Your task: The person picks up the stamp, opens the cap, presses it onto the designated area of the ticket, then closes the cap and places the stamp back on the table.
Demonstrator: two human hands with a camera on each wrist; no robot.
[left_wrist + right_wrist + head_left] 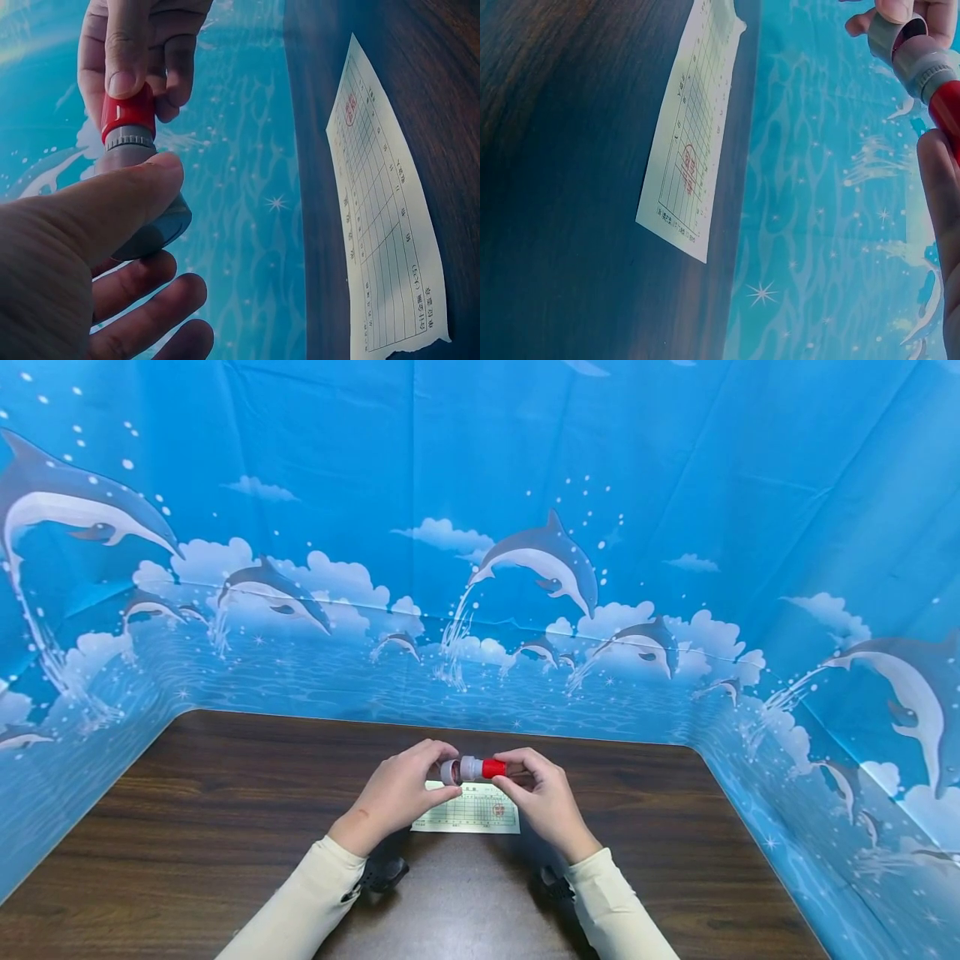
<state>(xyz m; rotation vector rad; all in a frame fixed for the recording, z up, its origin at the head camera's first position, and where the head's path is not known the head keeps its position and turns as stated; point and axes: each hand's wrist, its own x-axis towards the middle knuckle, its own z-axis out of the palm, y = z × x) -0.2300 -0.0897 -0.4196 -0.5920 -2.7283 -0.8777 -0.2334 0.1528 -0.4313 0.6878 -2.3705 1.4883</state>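
A round seal stamp with a red handle (493,768) and a pale grey head (470,767) lies level between the two hands, above the table. My right hand (546,793) pinches the red handle between thumb and fingers. My left hand (401,789) holds the grey round cap (450,772) by its sides, thumb below and fingers above. In the right wrist view the cap (886,36) is tilted against the stamp's head (921,60), and a dark reddish inside shows at its mouth. Under the hands lies a pale green printed form (465,814) with a red round stamp mark.
The dark wood-grain table (225,827) spreads out around the form. A blue curtain (345,527) with dolphins hangs behind and along both sides of it. Black wrist devices (385,874) sit beneath both cream sleeves (300,902).
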